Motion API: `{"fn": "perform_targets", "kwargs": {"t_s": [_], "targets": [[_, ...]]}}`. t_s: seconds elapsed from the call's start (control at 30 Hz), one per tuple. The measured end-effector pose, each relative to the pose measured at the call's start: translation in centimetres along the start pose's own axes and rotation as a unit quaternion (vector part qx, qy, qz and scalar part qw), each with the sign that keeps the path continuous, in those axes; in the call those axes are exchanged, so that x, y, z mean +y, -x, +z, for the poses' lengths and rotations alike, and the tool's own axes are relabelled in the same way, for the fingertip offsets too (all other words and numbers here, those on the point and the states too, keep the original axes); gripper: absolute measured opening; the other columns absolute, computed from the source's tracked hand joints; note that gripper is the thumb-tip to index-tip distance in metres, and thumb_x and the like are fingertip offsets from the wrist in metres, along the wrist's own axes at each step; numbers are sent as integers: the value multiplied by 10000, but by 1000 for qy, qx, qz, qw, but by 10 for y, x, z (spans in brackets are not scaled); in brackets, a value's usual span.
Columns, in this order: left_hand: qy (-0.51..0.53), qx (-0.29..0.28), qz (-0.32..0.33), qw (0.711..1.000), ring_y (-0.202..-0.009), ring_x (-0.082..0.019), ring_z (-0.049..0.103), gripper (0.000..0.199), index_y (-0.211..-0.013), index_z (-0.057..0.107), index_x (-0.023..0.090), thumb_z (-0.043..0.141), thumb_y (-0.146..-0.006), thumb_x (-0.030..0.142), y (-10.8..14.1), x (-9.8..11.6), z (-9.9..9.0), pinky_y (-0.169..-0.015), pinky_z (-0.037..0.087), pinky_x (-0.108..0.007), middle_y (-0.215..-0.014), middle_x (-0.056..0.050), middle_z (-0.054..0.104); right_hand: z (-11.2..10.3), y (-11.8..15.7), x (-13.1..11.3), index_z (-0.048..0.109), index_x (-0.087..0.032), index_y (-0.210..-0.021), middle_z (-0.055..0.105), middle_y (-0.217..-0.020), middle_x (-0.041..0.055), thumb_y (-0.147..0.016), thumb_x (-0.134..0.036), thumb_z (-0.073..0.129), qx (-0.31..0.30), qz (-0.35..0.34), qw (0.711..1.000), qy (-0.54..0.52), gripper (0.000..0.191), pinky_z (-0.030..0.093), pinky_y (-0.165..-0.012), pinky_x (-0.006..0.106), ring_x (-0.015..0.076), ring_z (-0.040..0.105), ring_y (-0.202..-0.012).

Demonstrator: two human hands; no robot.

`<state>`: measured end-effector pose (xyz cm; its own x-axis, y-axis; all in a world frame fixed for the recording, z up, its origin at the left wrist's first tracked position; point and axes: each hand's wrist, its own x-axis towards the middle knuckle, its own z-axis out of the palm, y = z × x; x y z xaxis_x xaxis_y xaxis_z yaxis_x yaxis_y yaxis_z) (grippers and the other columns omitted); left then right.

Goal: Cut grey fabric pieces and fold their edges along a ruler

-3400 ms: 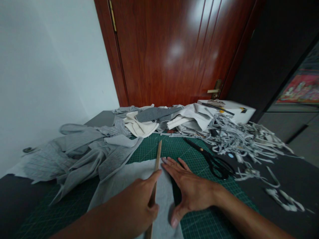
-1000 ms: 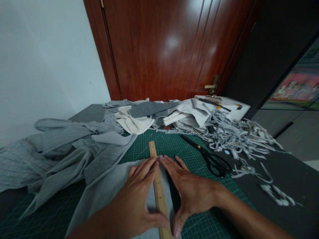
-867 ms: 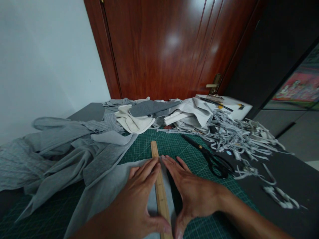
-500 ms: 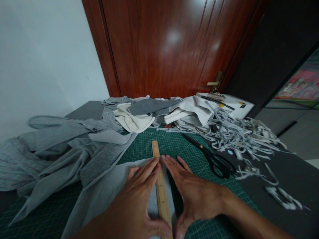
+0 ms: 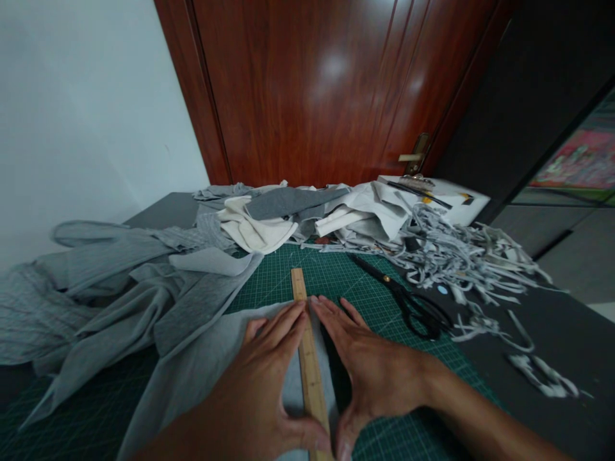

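Observation:
A wooden ruler lies lengthwise on light grey fabric, its far end reaching past the fabric onto the green cutting mat. On the ruler's left edge, my left hand rests with fingertips and thumb touching the wood and its fingers extended. My right hand is spread along the ruler's right side, fingertips by the fabric's right edge and thumb near the ruler's lower part. Black scissors lie on the mat to the right of my right hand.
Grey fabric pieces are heaped at the left. Cream and white cloths lie along the back. Thin fabric strips form a tangled pile at the right, before a white box. A brown door stands behind.
The whole view has shifted very slightly. Both hands, the ruler and the fabric keep the same places relative to each other.

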<state>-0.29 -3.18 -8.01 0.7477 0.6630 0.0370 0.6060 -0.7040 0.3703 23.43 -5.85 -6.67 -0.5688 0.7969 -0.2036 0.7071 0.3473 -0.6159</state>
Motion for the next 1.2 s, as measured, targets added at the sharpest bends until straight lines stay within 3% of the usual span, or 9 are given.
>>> {"fn": "perform_targets", "kwargs": {"t_s": [0.33,0.73,1.0,1.2], "targets": [[13,9,5,1000,-1579,-393,254,1444,-1669,271,194,890,-506,786,-3,3,-4,-1295,218,-545,-1742,-156,234,-1,1,-3,-171,-104,-1660,-98,-1754,232,-506,-733,941,0,-3,1000,-4,1721,-158,-1279,587,420,-71,-1622],[4,16,11,1000,-1581,-382,254,1462,-1679,229,184,855,-524,826,-1,2,-3,-1290,235,-539,-1742,-159,228,-5,-1,-9,-149,-55,-1655,-100,-1744,261,-460,-769,931,-15,24,1000,-1,1762,-148,-1282,578,423,-87,-1616],[25,38,20,999,-1557,-423,295,1437,-1674,261,203,887,-517,781,-1,1,-3,-1278,261,-571,-1730,-161,269,-6,-1,-10,-130,-87,-1670,-94,-1747,256,-462,-715,963,-10,22,1000,-8,1746,-124,-1281,613,449,-72,-1613],[13,9,2,1000,-1577,-389,260,1480,-1675,242,173,894,-494,782,-2,4,-6,-1291,233,-539,-1742,-164,228,-4,0,-8,-159,-88,-1659,-99,-1746,249,-496,-746,936,-1,10,1000,1,1727,-139,-1286,574,418,-71,-1620]]}}
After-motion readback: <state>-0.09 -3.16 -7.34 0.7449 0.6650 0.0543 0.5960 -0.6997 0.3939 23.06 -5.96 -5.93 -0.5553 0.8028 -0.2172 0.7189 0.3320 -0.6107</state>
